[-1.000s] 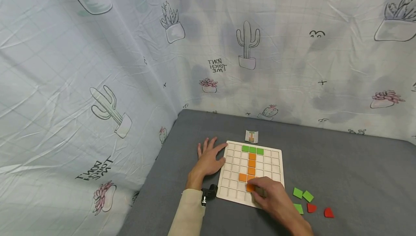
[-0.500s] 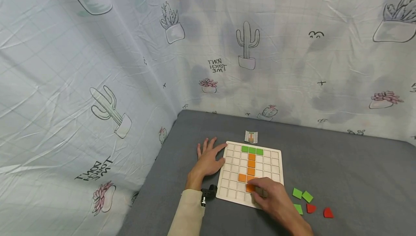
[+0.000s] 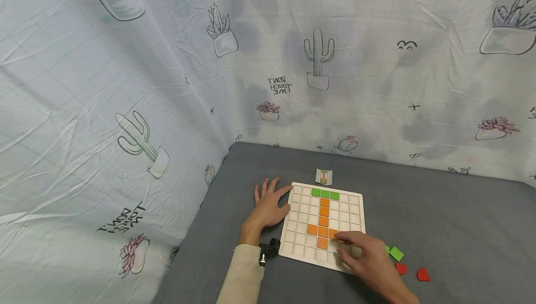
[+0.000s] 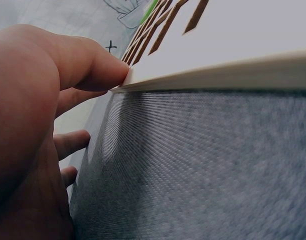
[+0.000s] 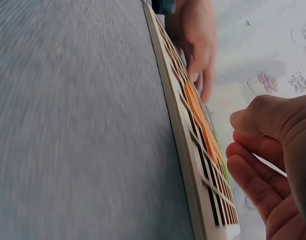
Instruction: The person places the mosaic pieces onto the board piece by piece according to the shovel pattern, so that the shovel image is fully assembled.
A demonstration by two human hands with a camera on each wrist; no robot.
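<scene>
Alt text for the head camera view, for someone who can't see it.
A right hand reaches over a wooden grid board bearing green tiles and orange tiles, the left hand touching its left edge. Loose green tiles and red pieces lie nearby.

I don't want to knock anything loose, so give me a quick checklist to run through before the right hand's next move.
1. Board steadied: ok, the left hand touches its edge.
2. Right hand holding no tile: ok, none shows between its fingers in the right wrist view.
3. Rightmost orange tile seated flat: cannot tell, fingertips partly cover it.
4. Loose green tiles fully in sight: not ok, the right hand partly blocks them.
5. Red pieces in sight: ok, two lie right of the board.
</scene>
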